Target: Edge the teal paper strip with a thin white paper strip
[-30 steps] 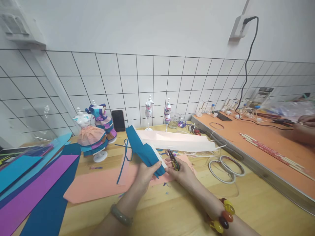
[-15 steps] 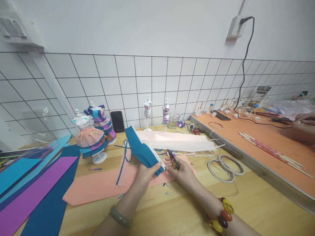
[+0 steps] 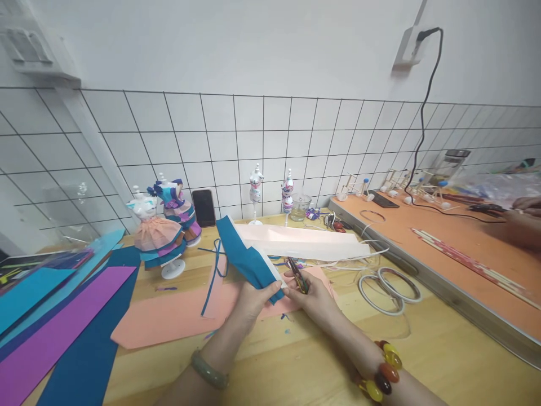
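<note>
Two hands (image 3: 251, 299) (image 3: 316, 296), the right also holding snips (image 3: 297, 274), pinch a blue strip (image 3: 245, 256) slanting lengthwise toward the far left.

Most of the fingers of my left hand (image 3: 252, 299) are out of sight under the folded blue strip (image 3: 249, 262), and my right hand (image 3: 315, 293) covers part of the small snips (image 3: 298, 276). Both my forearms run off the bottom edge. The purple sheet (image 3: 71, 327) and dark blue sheet (image 3: 87, 349) are cut off too. At the right edge, another person's hand (image 3: 522, 223) is blurred and cropped; I cannot tell what it holds. The scraps (image 3: 284, 317) near my wrists are too small to make out.
</note>
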